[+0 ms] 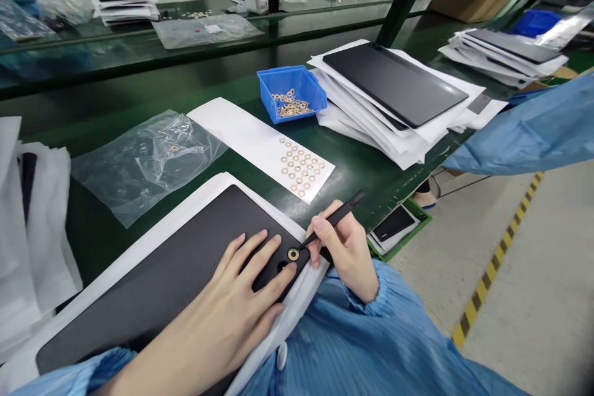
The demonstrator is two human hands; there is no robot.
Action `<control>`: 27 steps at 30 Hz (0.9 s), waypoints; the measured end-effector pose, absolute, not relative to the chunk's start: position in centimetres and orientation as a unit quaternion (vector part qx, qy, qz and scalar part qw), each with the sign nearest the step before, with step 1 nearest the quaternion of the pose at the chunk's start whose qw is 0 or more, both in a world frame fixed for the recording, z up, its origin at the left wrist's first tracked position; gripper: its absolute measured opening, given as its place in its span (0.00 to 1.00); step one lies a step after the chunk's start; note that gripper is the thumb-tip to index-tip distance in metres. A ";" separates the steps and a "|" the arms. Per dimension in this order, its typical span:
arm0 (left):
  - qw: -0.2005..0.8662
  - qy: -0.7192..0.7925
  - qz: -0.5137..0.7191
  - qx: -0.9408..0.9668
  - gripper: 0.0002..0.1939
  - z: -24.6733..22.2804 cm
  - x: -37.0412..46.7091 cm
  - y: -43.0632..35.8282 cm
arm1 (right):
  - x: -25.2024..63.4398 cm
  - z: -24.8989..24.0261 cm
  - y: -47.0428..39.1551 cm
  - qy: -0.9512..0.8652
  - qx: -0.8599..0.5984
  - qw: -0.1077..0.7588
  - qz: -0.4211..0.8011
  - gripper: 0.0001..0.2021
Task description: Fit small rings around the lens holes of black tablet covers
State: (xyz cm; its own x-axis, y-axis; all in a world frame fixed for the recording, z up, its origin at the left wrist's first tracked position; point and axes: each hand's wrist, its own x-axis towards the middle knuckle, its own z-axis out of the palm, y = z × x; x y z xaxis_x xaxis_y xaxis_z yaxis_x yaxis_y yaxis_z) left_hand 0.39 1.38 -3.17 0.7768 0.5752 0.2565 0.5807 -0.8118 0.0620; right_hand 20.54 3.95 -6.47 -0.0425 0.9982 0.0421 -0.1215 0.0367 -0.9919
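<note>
1. Step in hand, as I judge it: seating a small gold ring point(293, 253) onto the corner of the dark panel point(185, 284), using the black tweezers point(331, 221). The ring sits near the panel's right-hand corner, just beside a round dark hole point(282, 266) in the panel.
2. The right hand point(346, 247) has its fingers closed narrow around the tweezers like a pen, tip touching the ring.
3. The left hand point(232, 315) lies flat on the panel, fingers spread a little and holding nothing, pressing the panel down just left of the ring.
4. The next move probably calls for a fine nudge and a steady panel (the ring and hole look close but not aligned).
5. The ring looks thin, flat, washer-like, with a dark centre.
6. Beyond the panel lies a white sheet point(241, 133) bearing rows of similar rings point(301, 167); farther still, a blue tray point(309, 83) of loose ones.
</note>
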 end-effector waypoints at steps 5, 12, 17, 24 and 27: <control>0.006 -0.308 -0.138 -0.941 0.20 -3.6 0.3 1.3 | 20.6 -6.6 3.9 -0.497 -0.440 0.531 0.526 0.16; 0.010 -0.303 -0.140 -0.943 0.19 -3.5 0.5 1.3 | 20.7 -6.4 4.0 -0.505 -0.450 0.526 0.516 0.15; 0.026 -0.303 -0.146 -0.941 0.19 -3.4 0.6 1.8 | 20.7 -6.9 3.7 -0.546 -0.436 0.536 0.474 0.12; 0.037 -0.303 -0.160 -0.939 0.17 -2.9 1.4 2.2 | 20.2 -7.4 3.0 -0.549 -0.417 0.601 0.404 0.11; 0.055 -0.297 -0.182 -0.936 0.16 -3.0 1.7 2.6 | 20.1 -7.4 3.2 -0.530 -0.412 0.607 0.426 0.12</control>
State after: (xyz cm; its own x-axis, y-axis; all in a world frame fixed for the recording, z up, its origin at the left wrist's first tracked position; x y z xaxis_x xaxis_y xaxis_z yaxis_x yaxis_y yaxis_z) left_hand 1.67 2.57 -2.95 0.7582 0.5353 0.3724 0.5752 -0.8180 0.0047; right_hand 20.07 3.16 -7.36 0.0758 0.9536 0.2913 -0.0798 0.2970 -0.9516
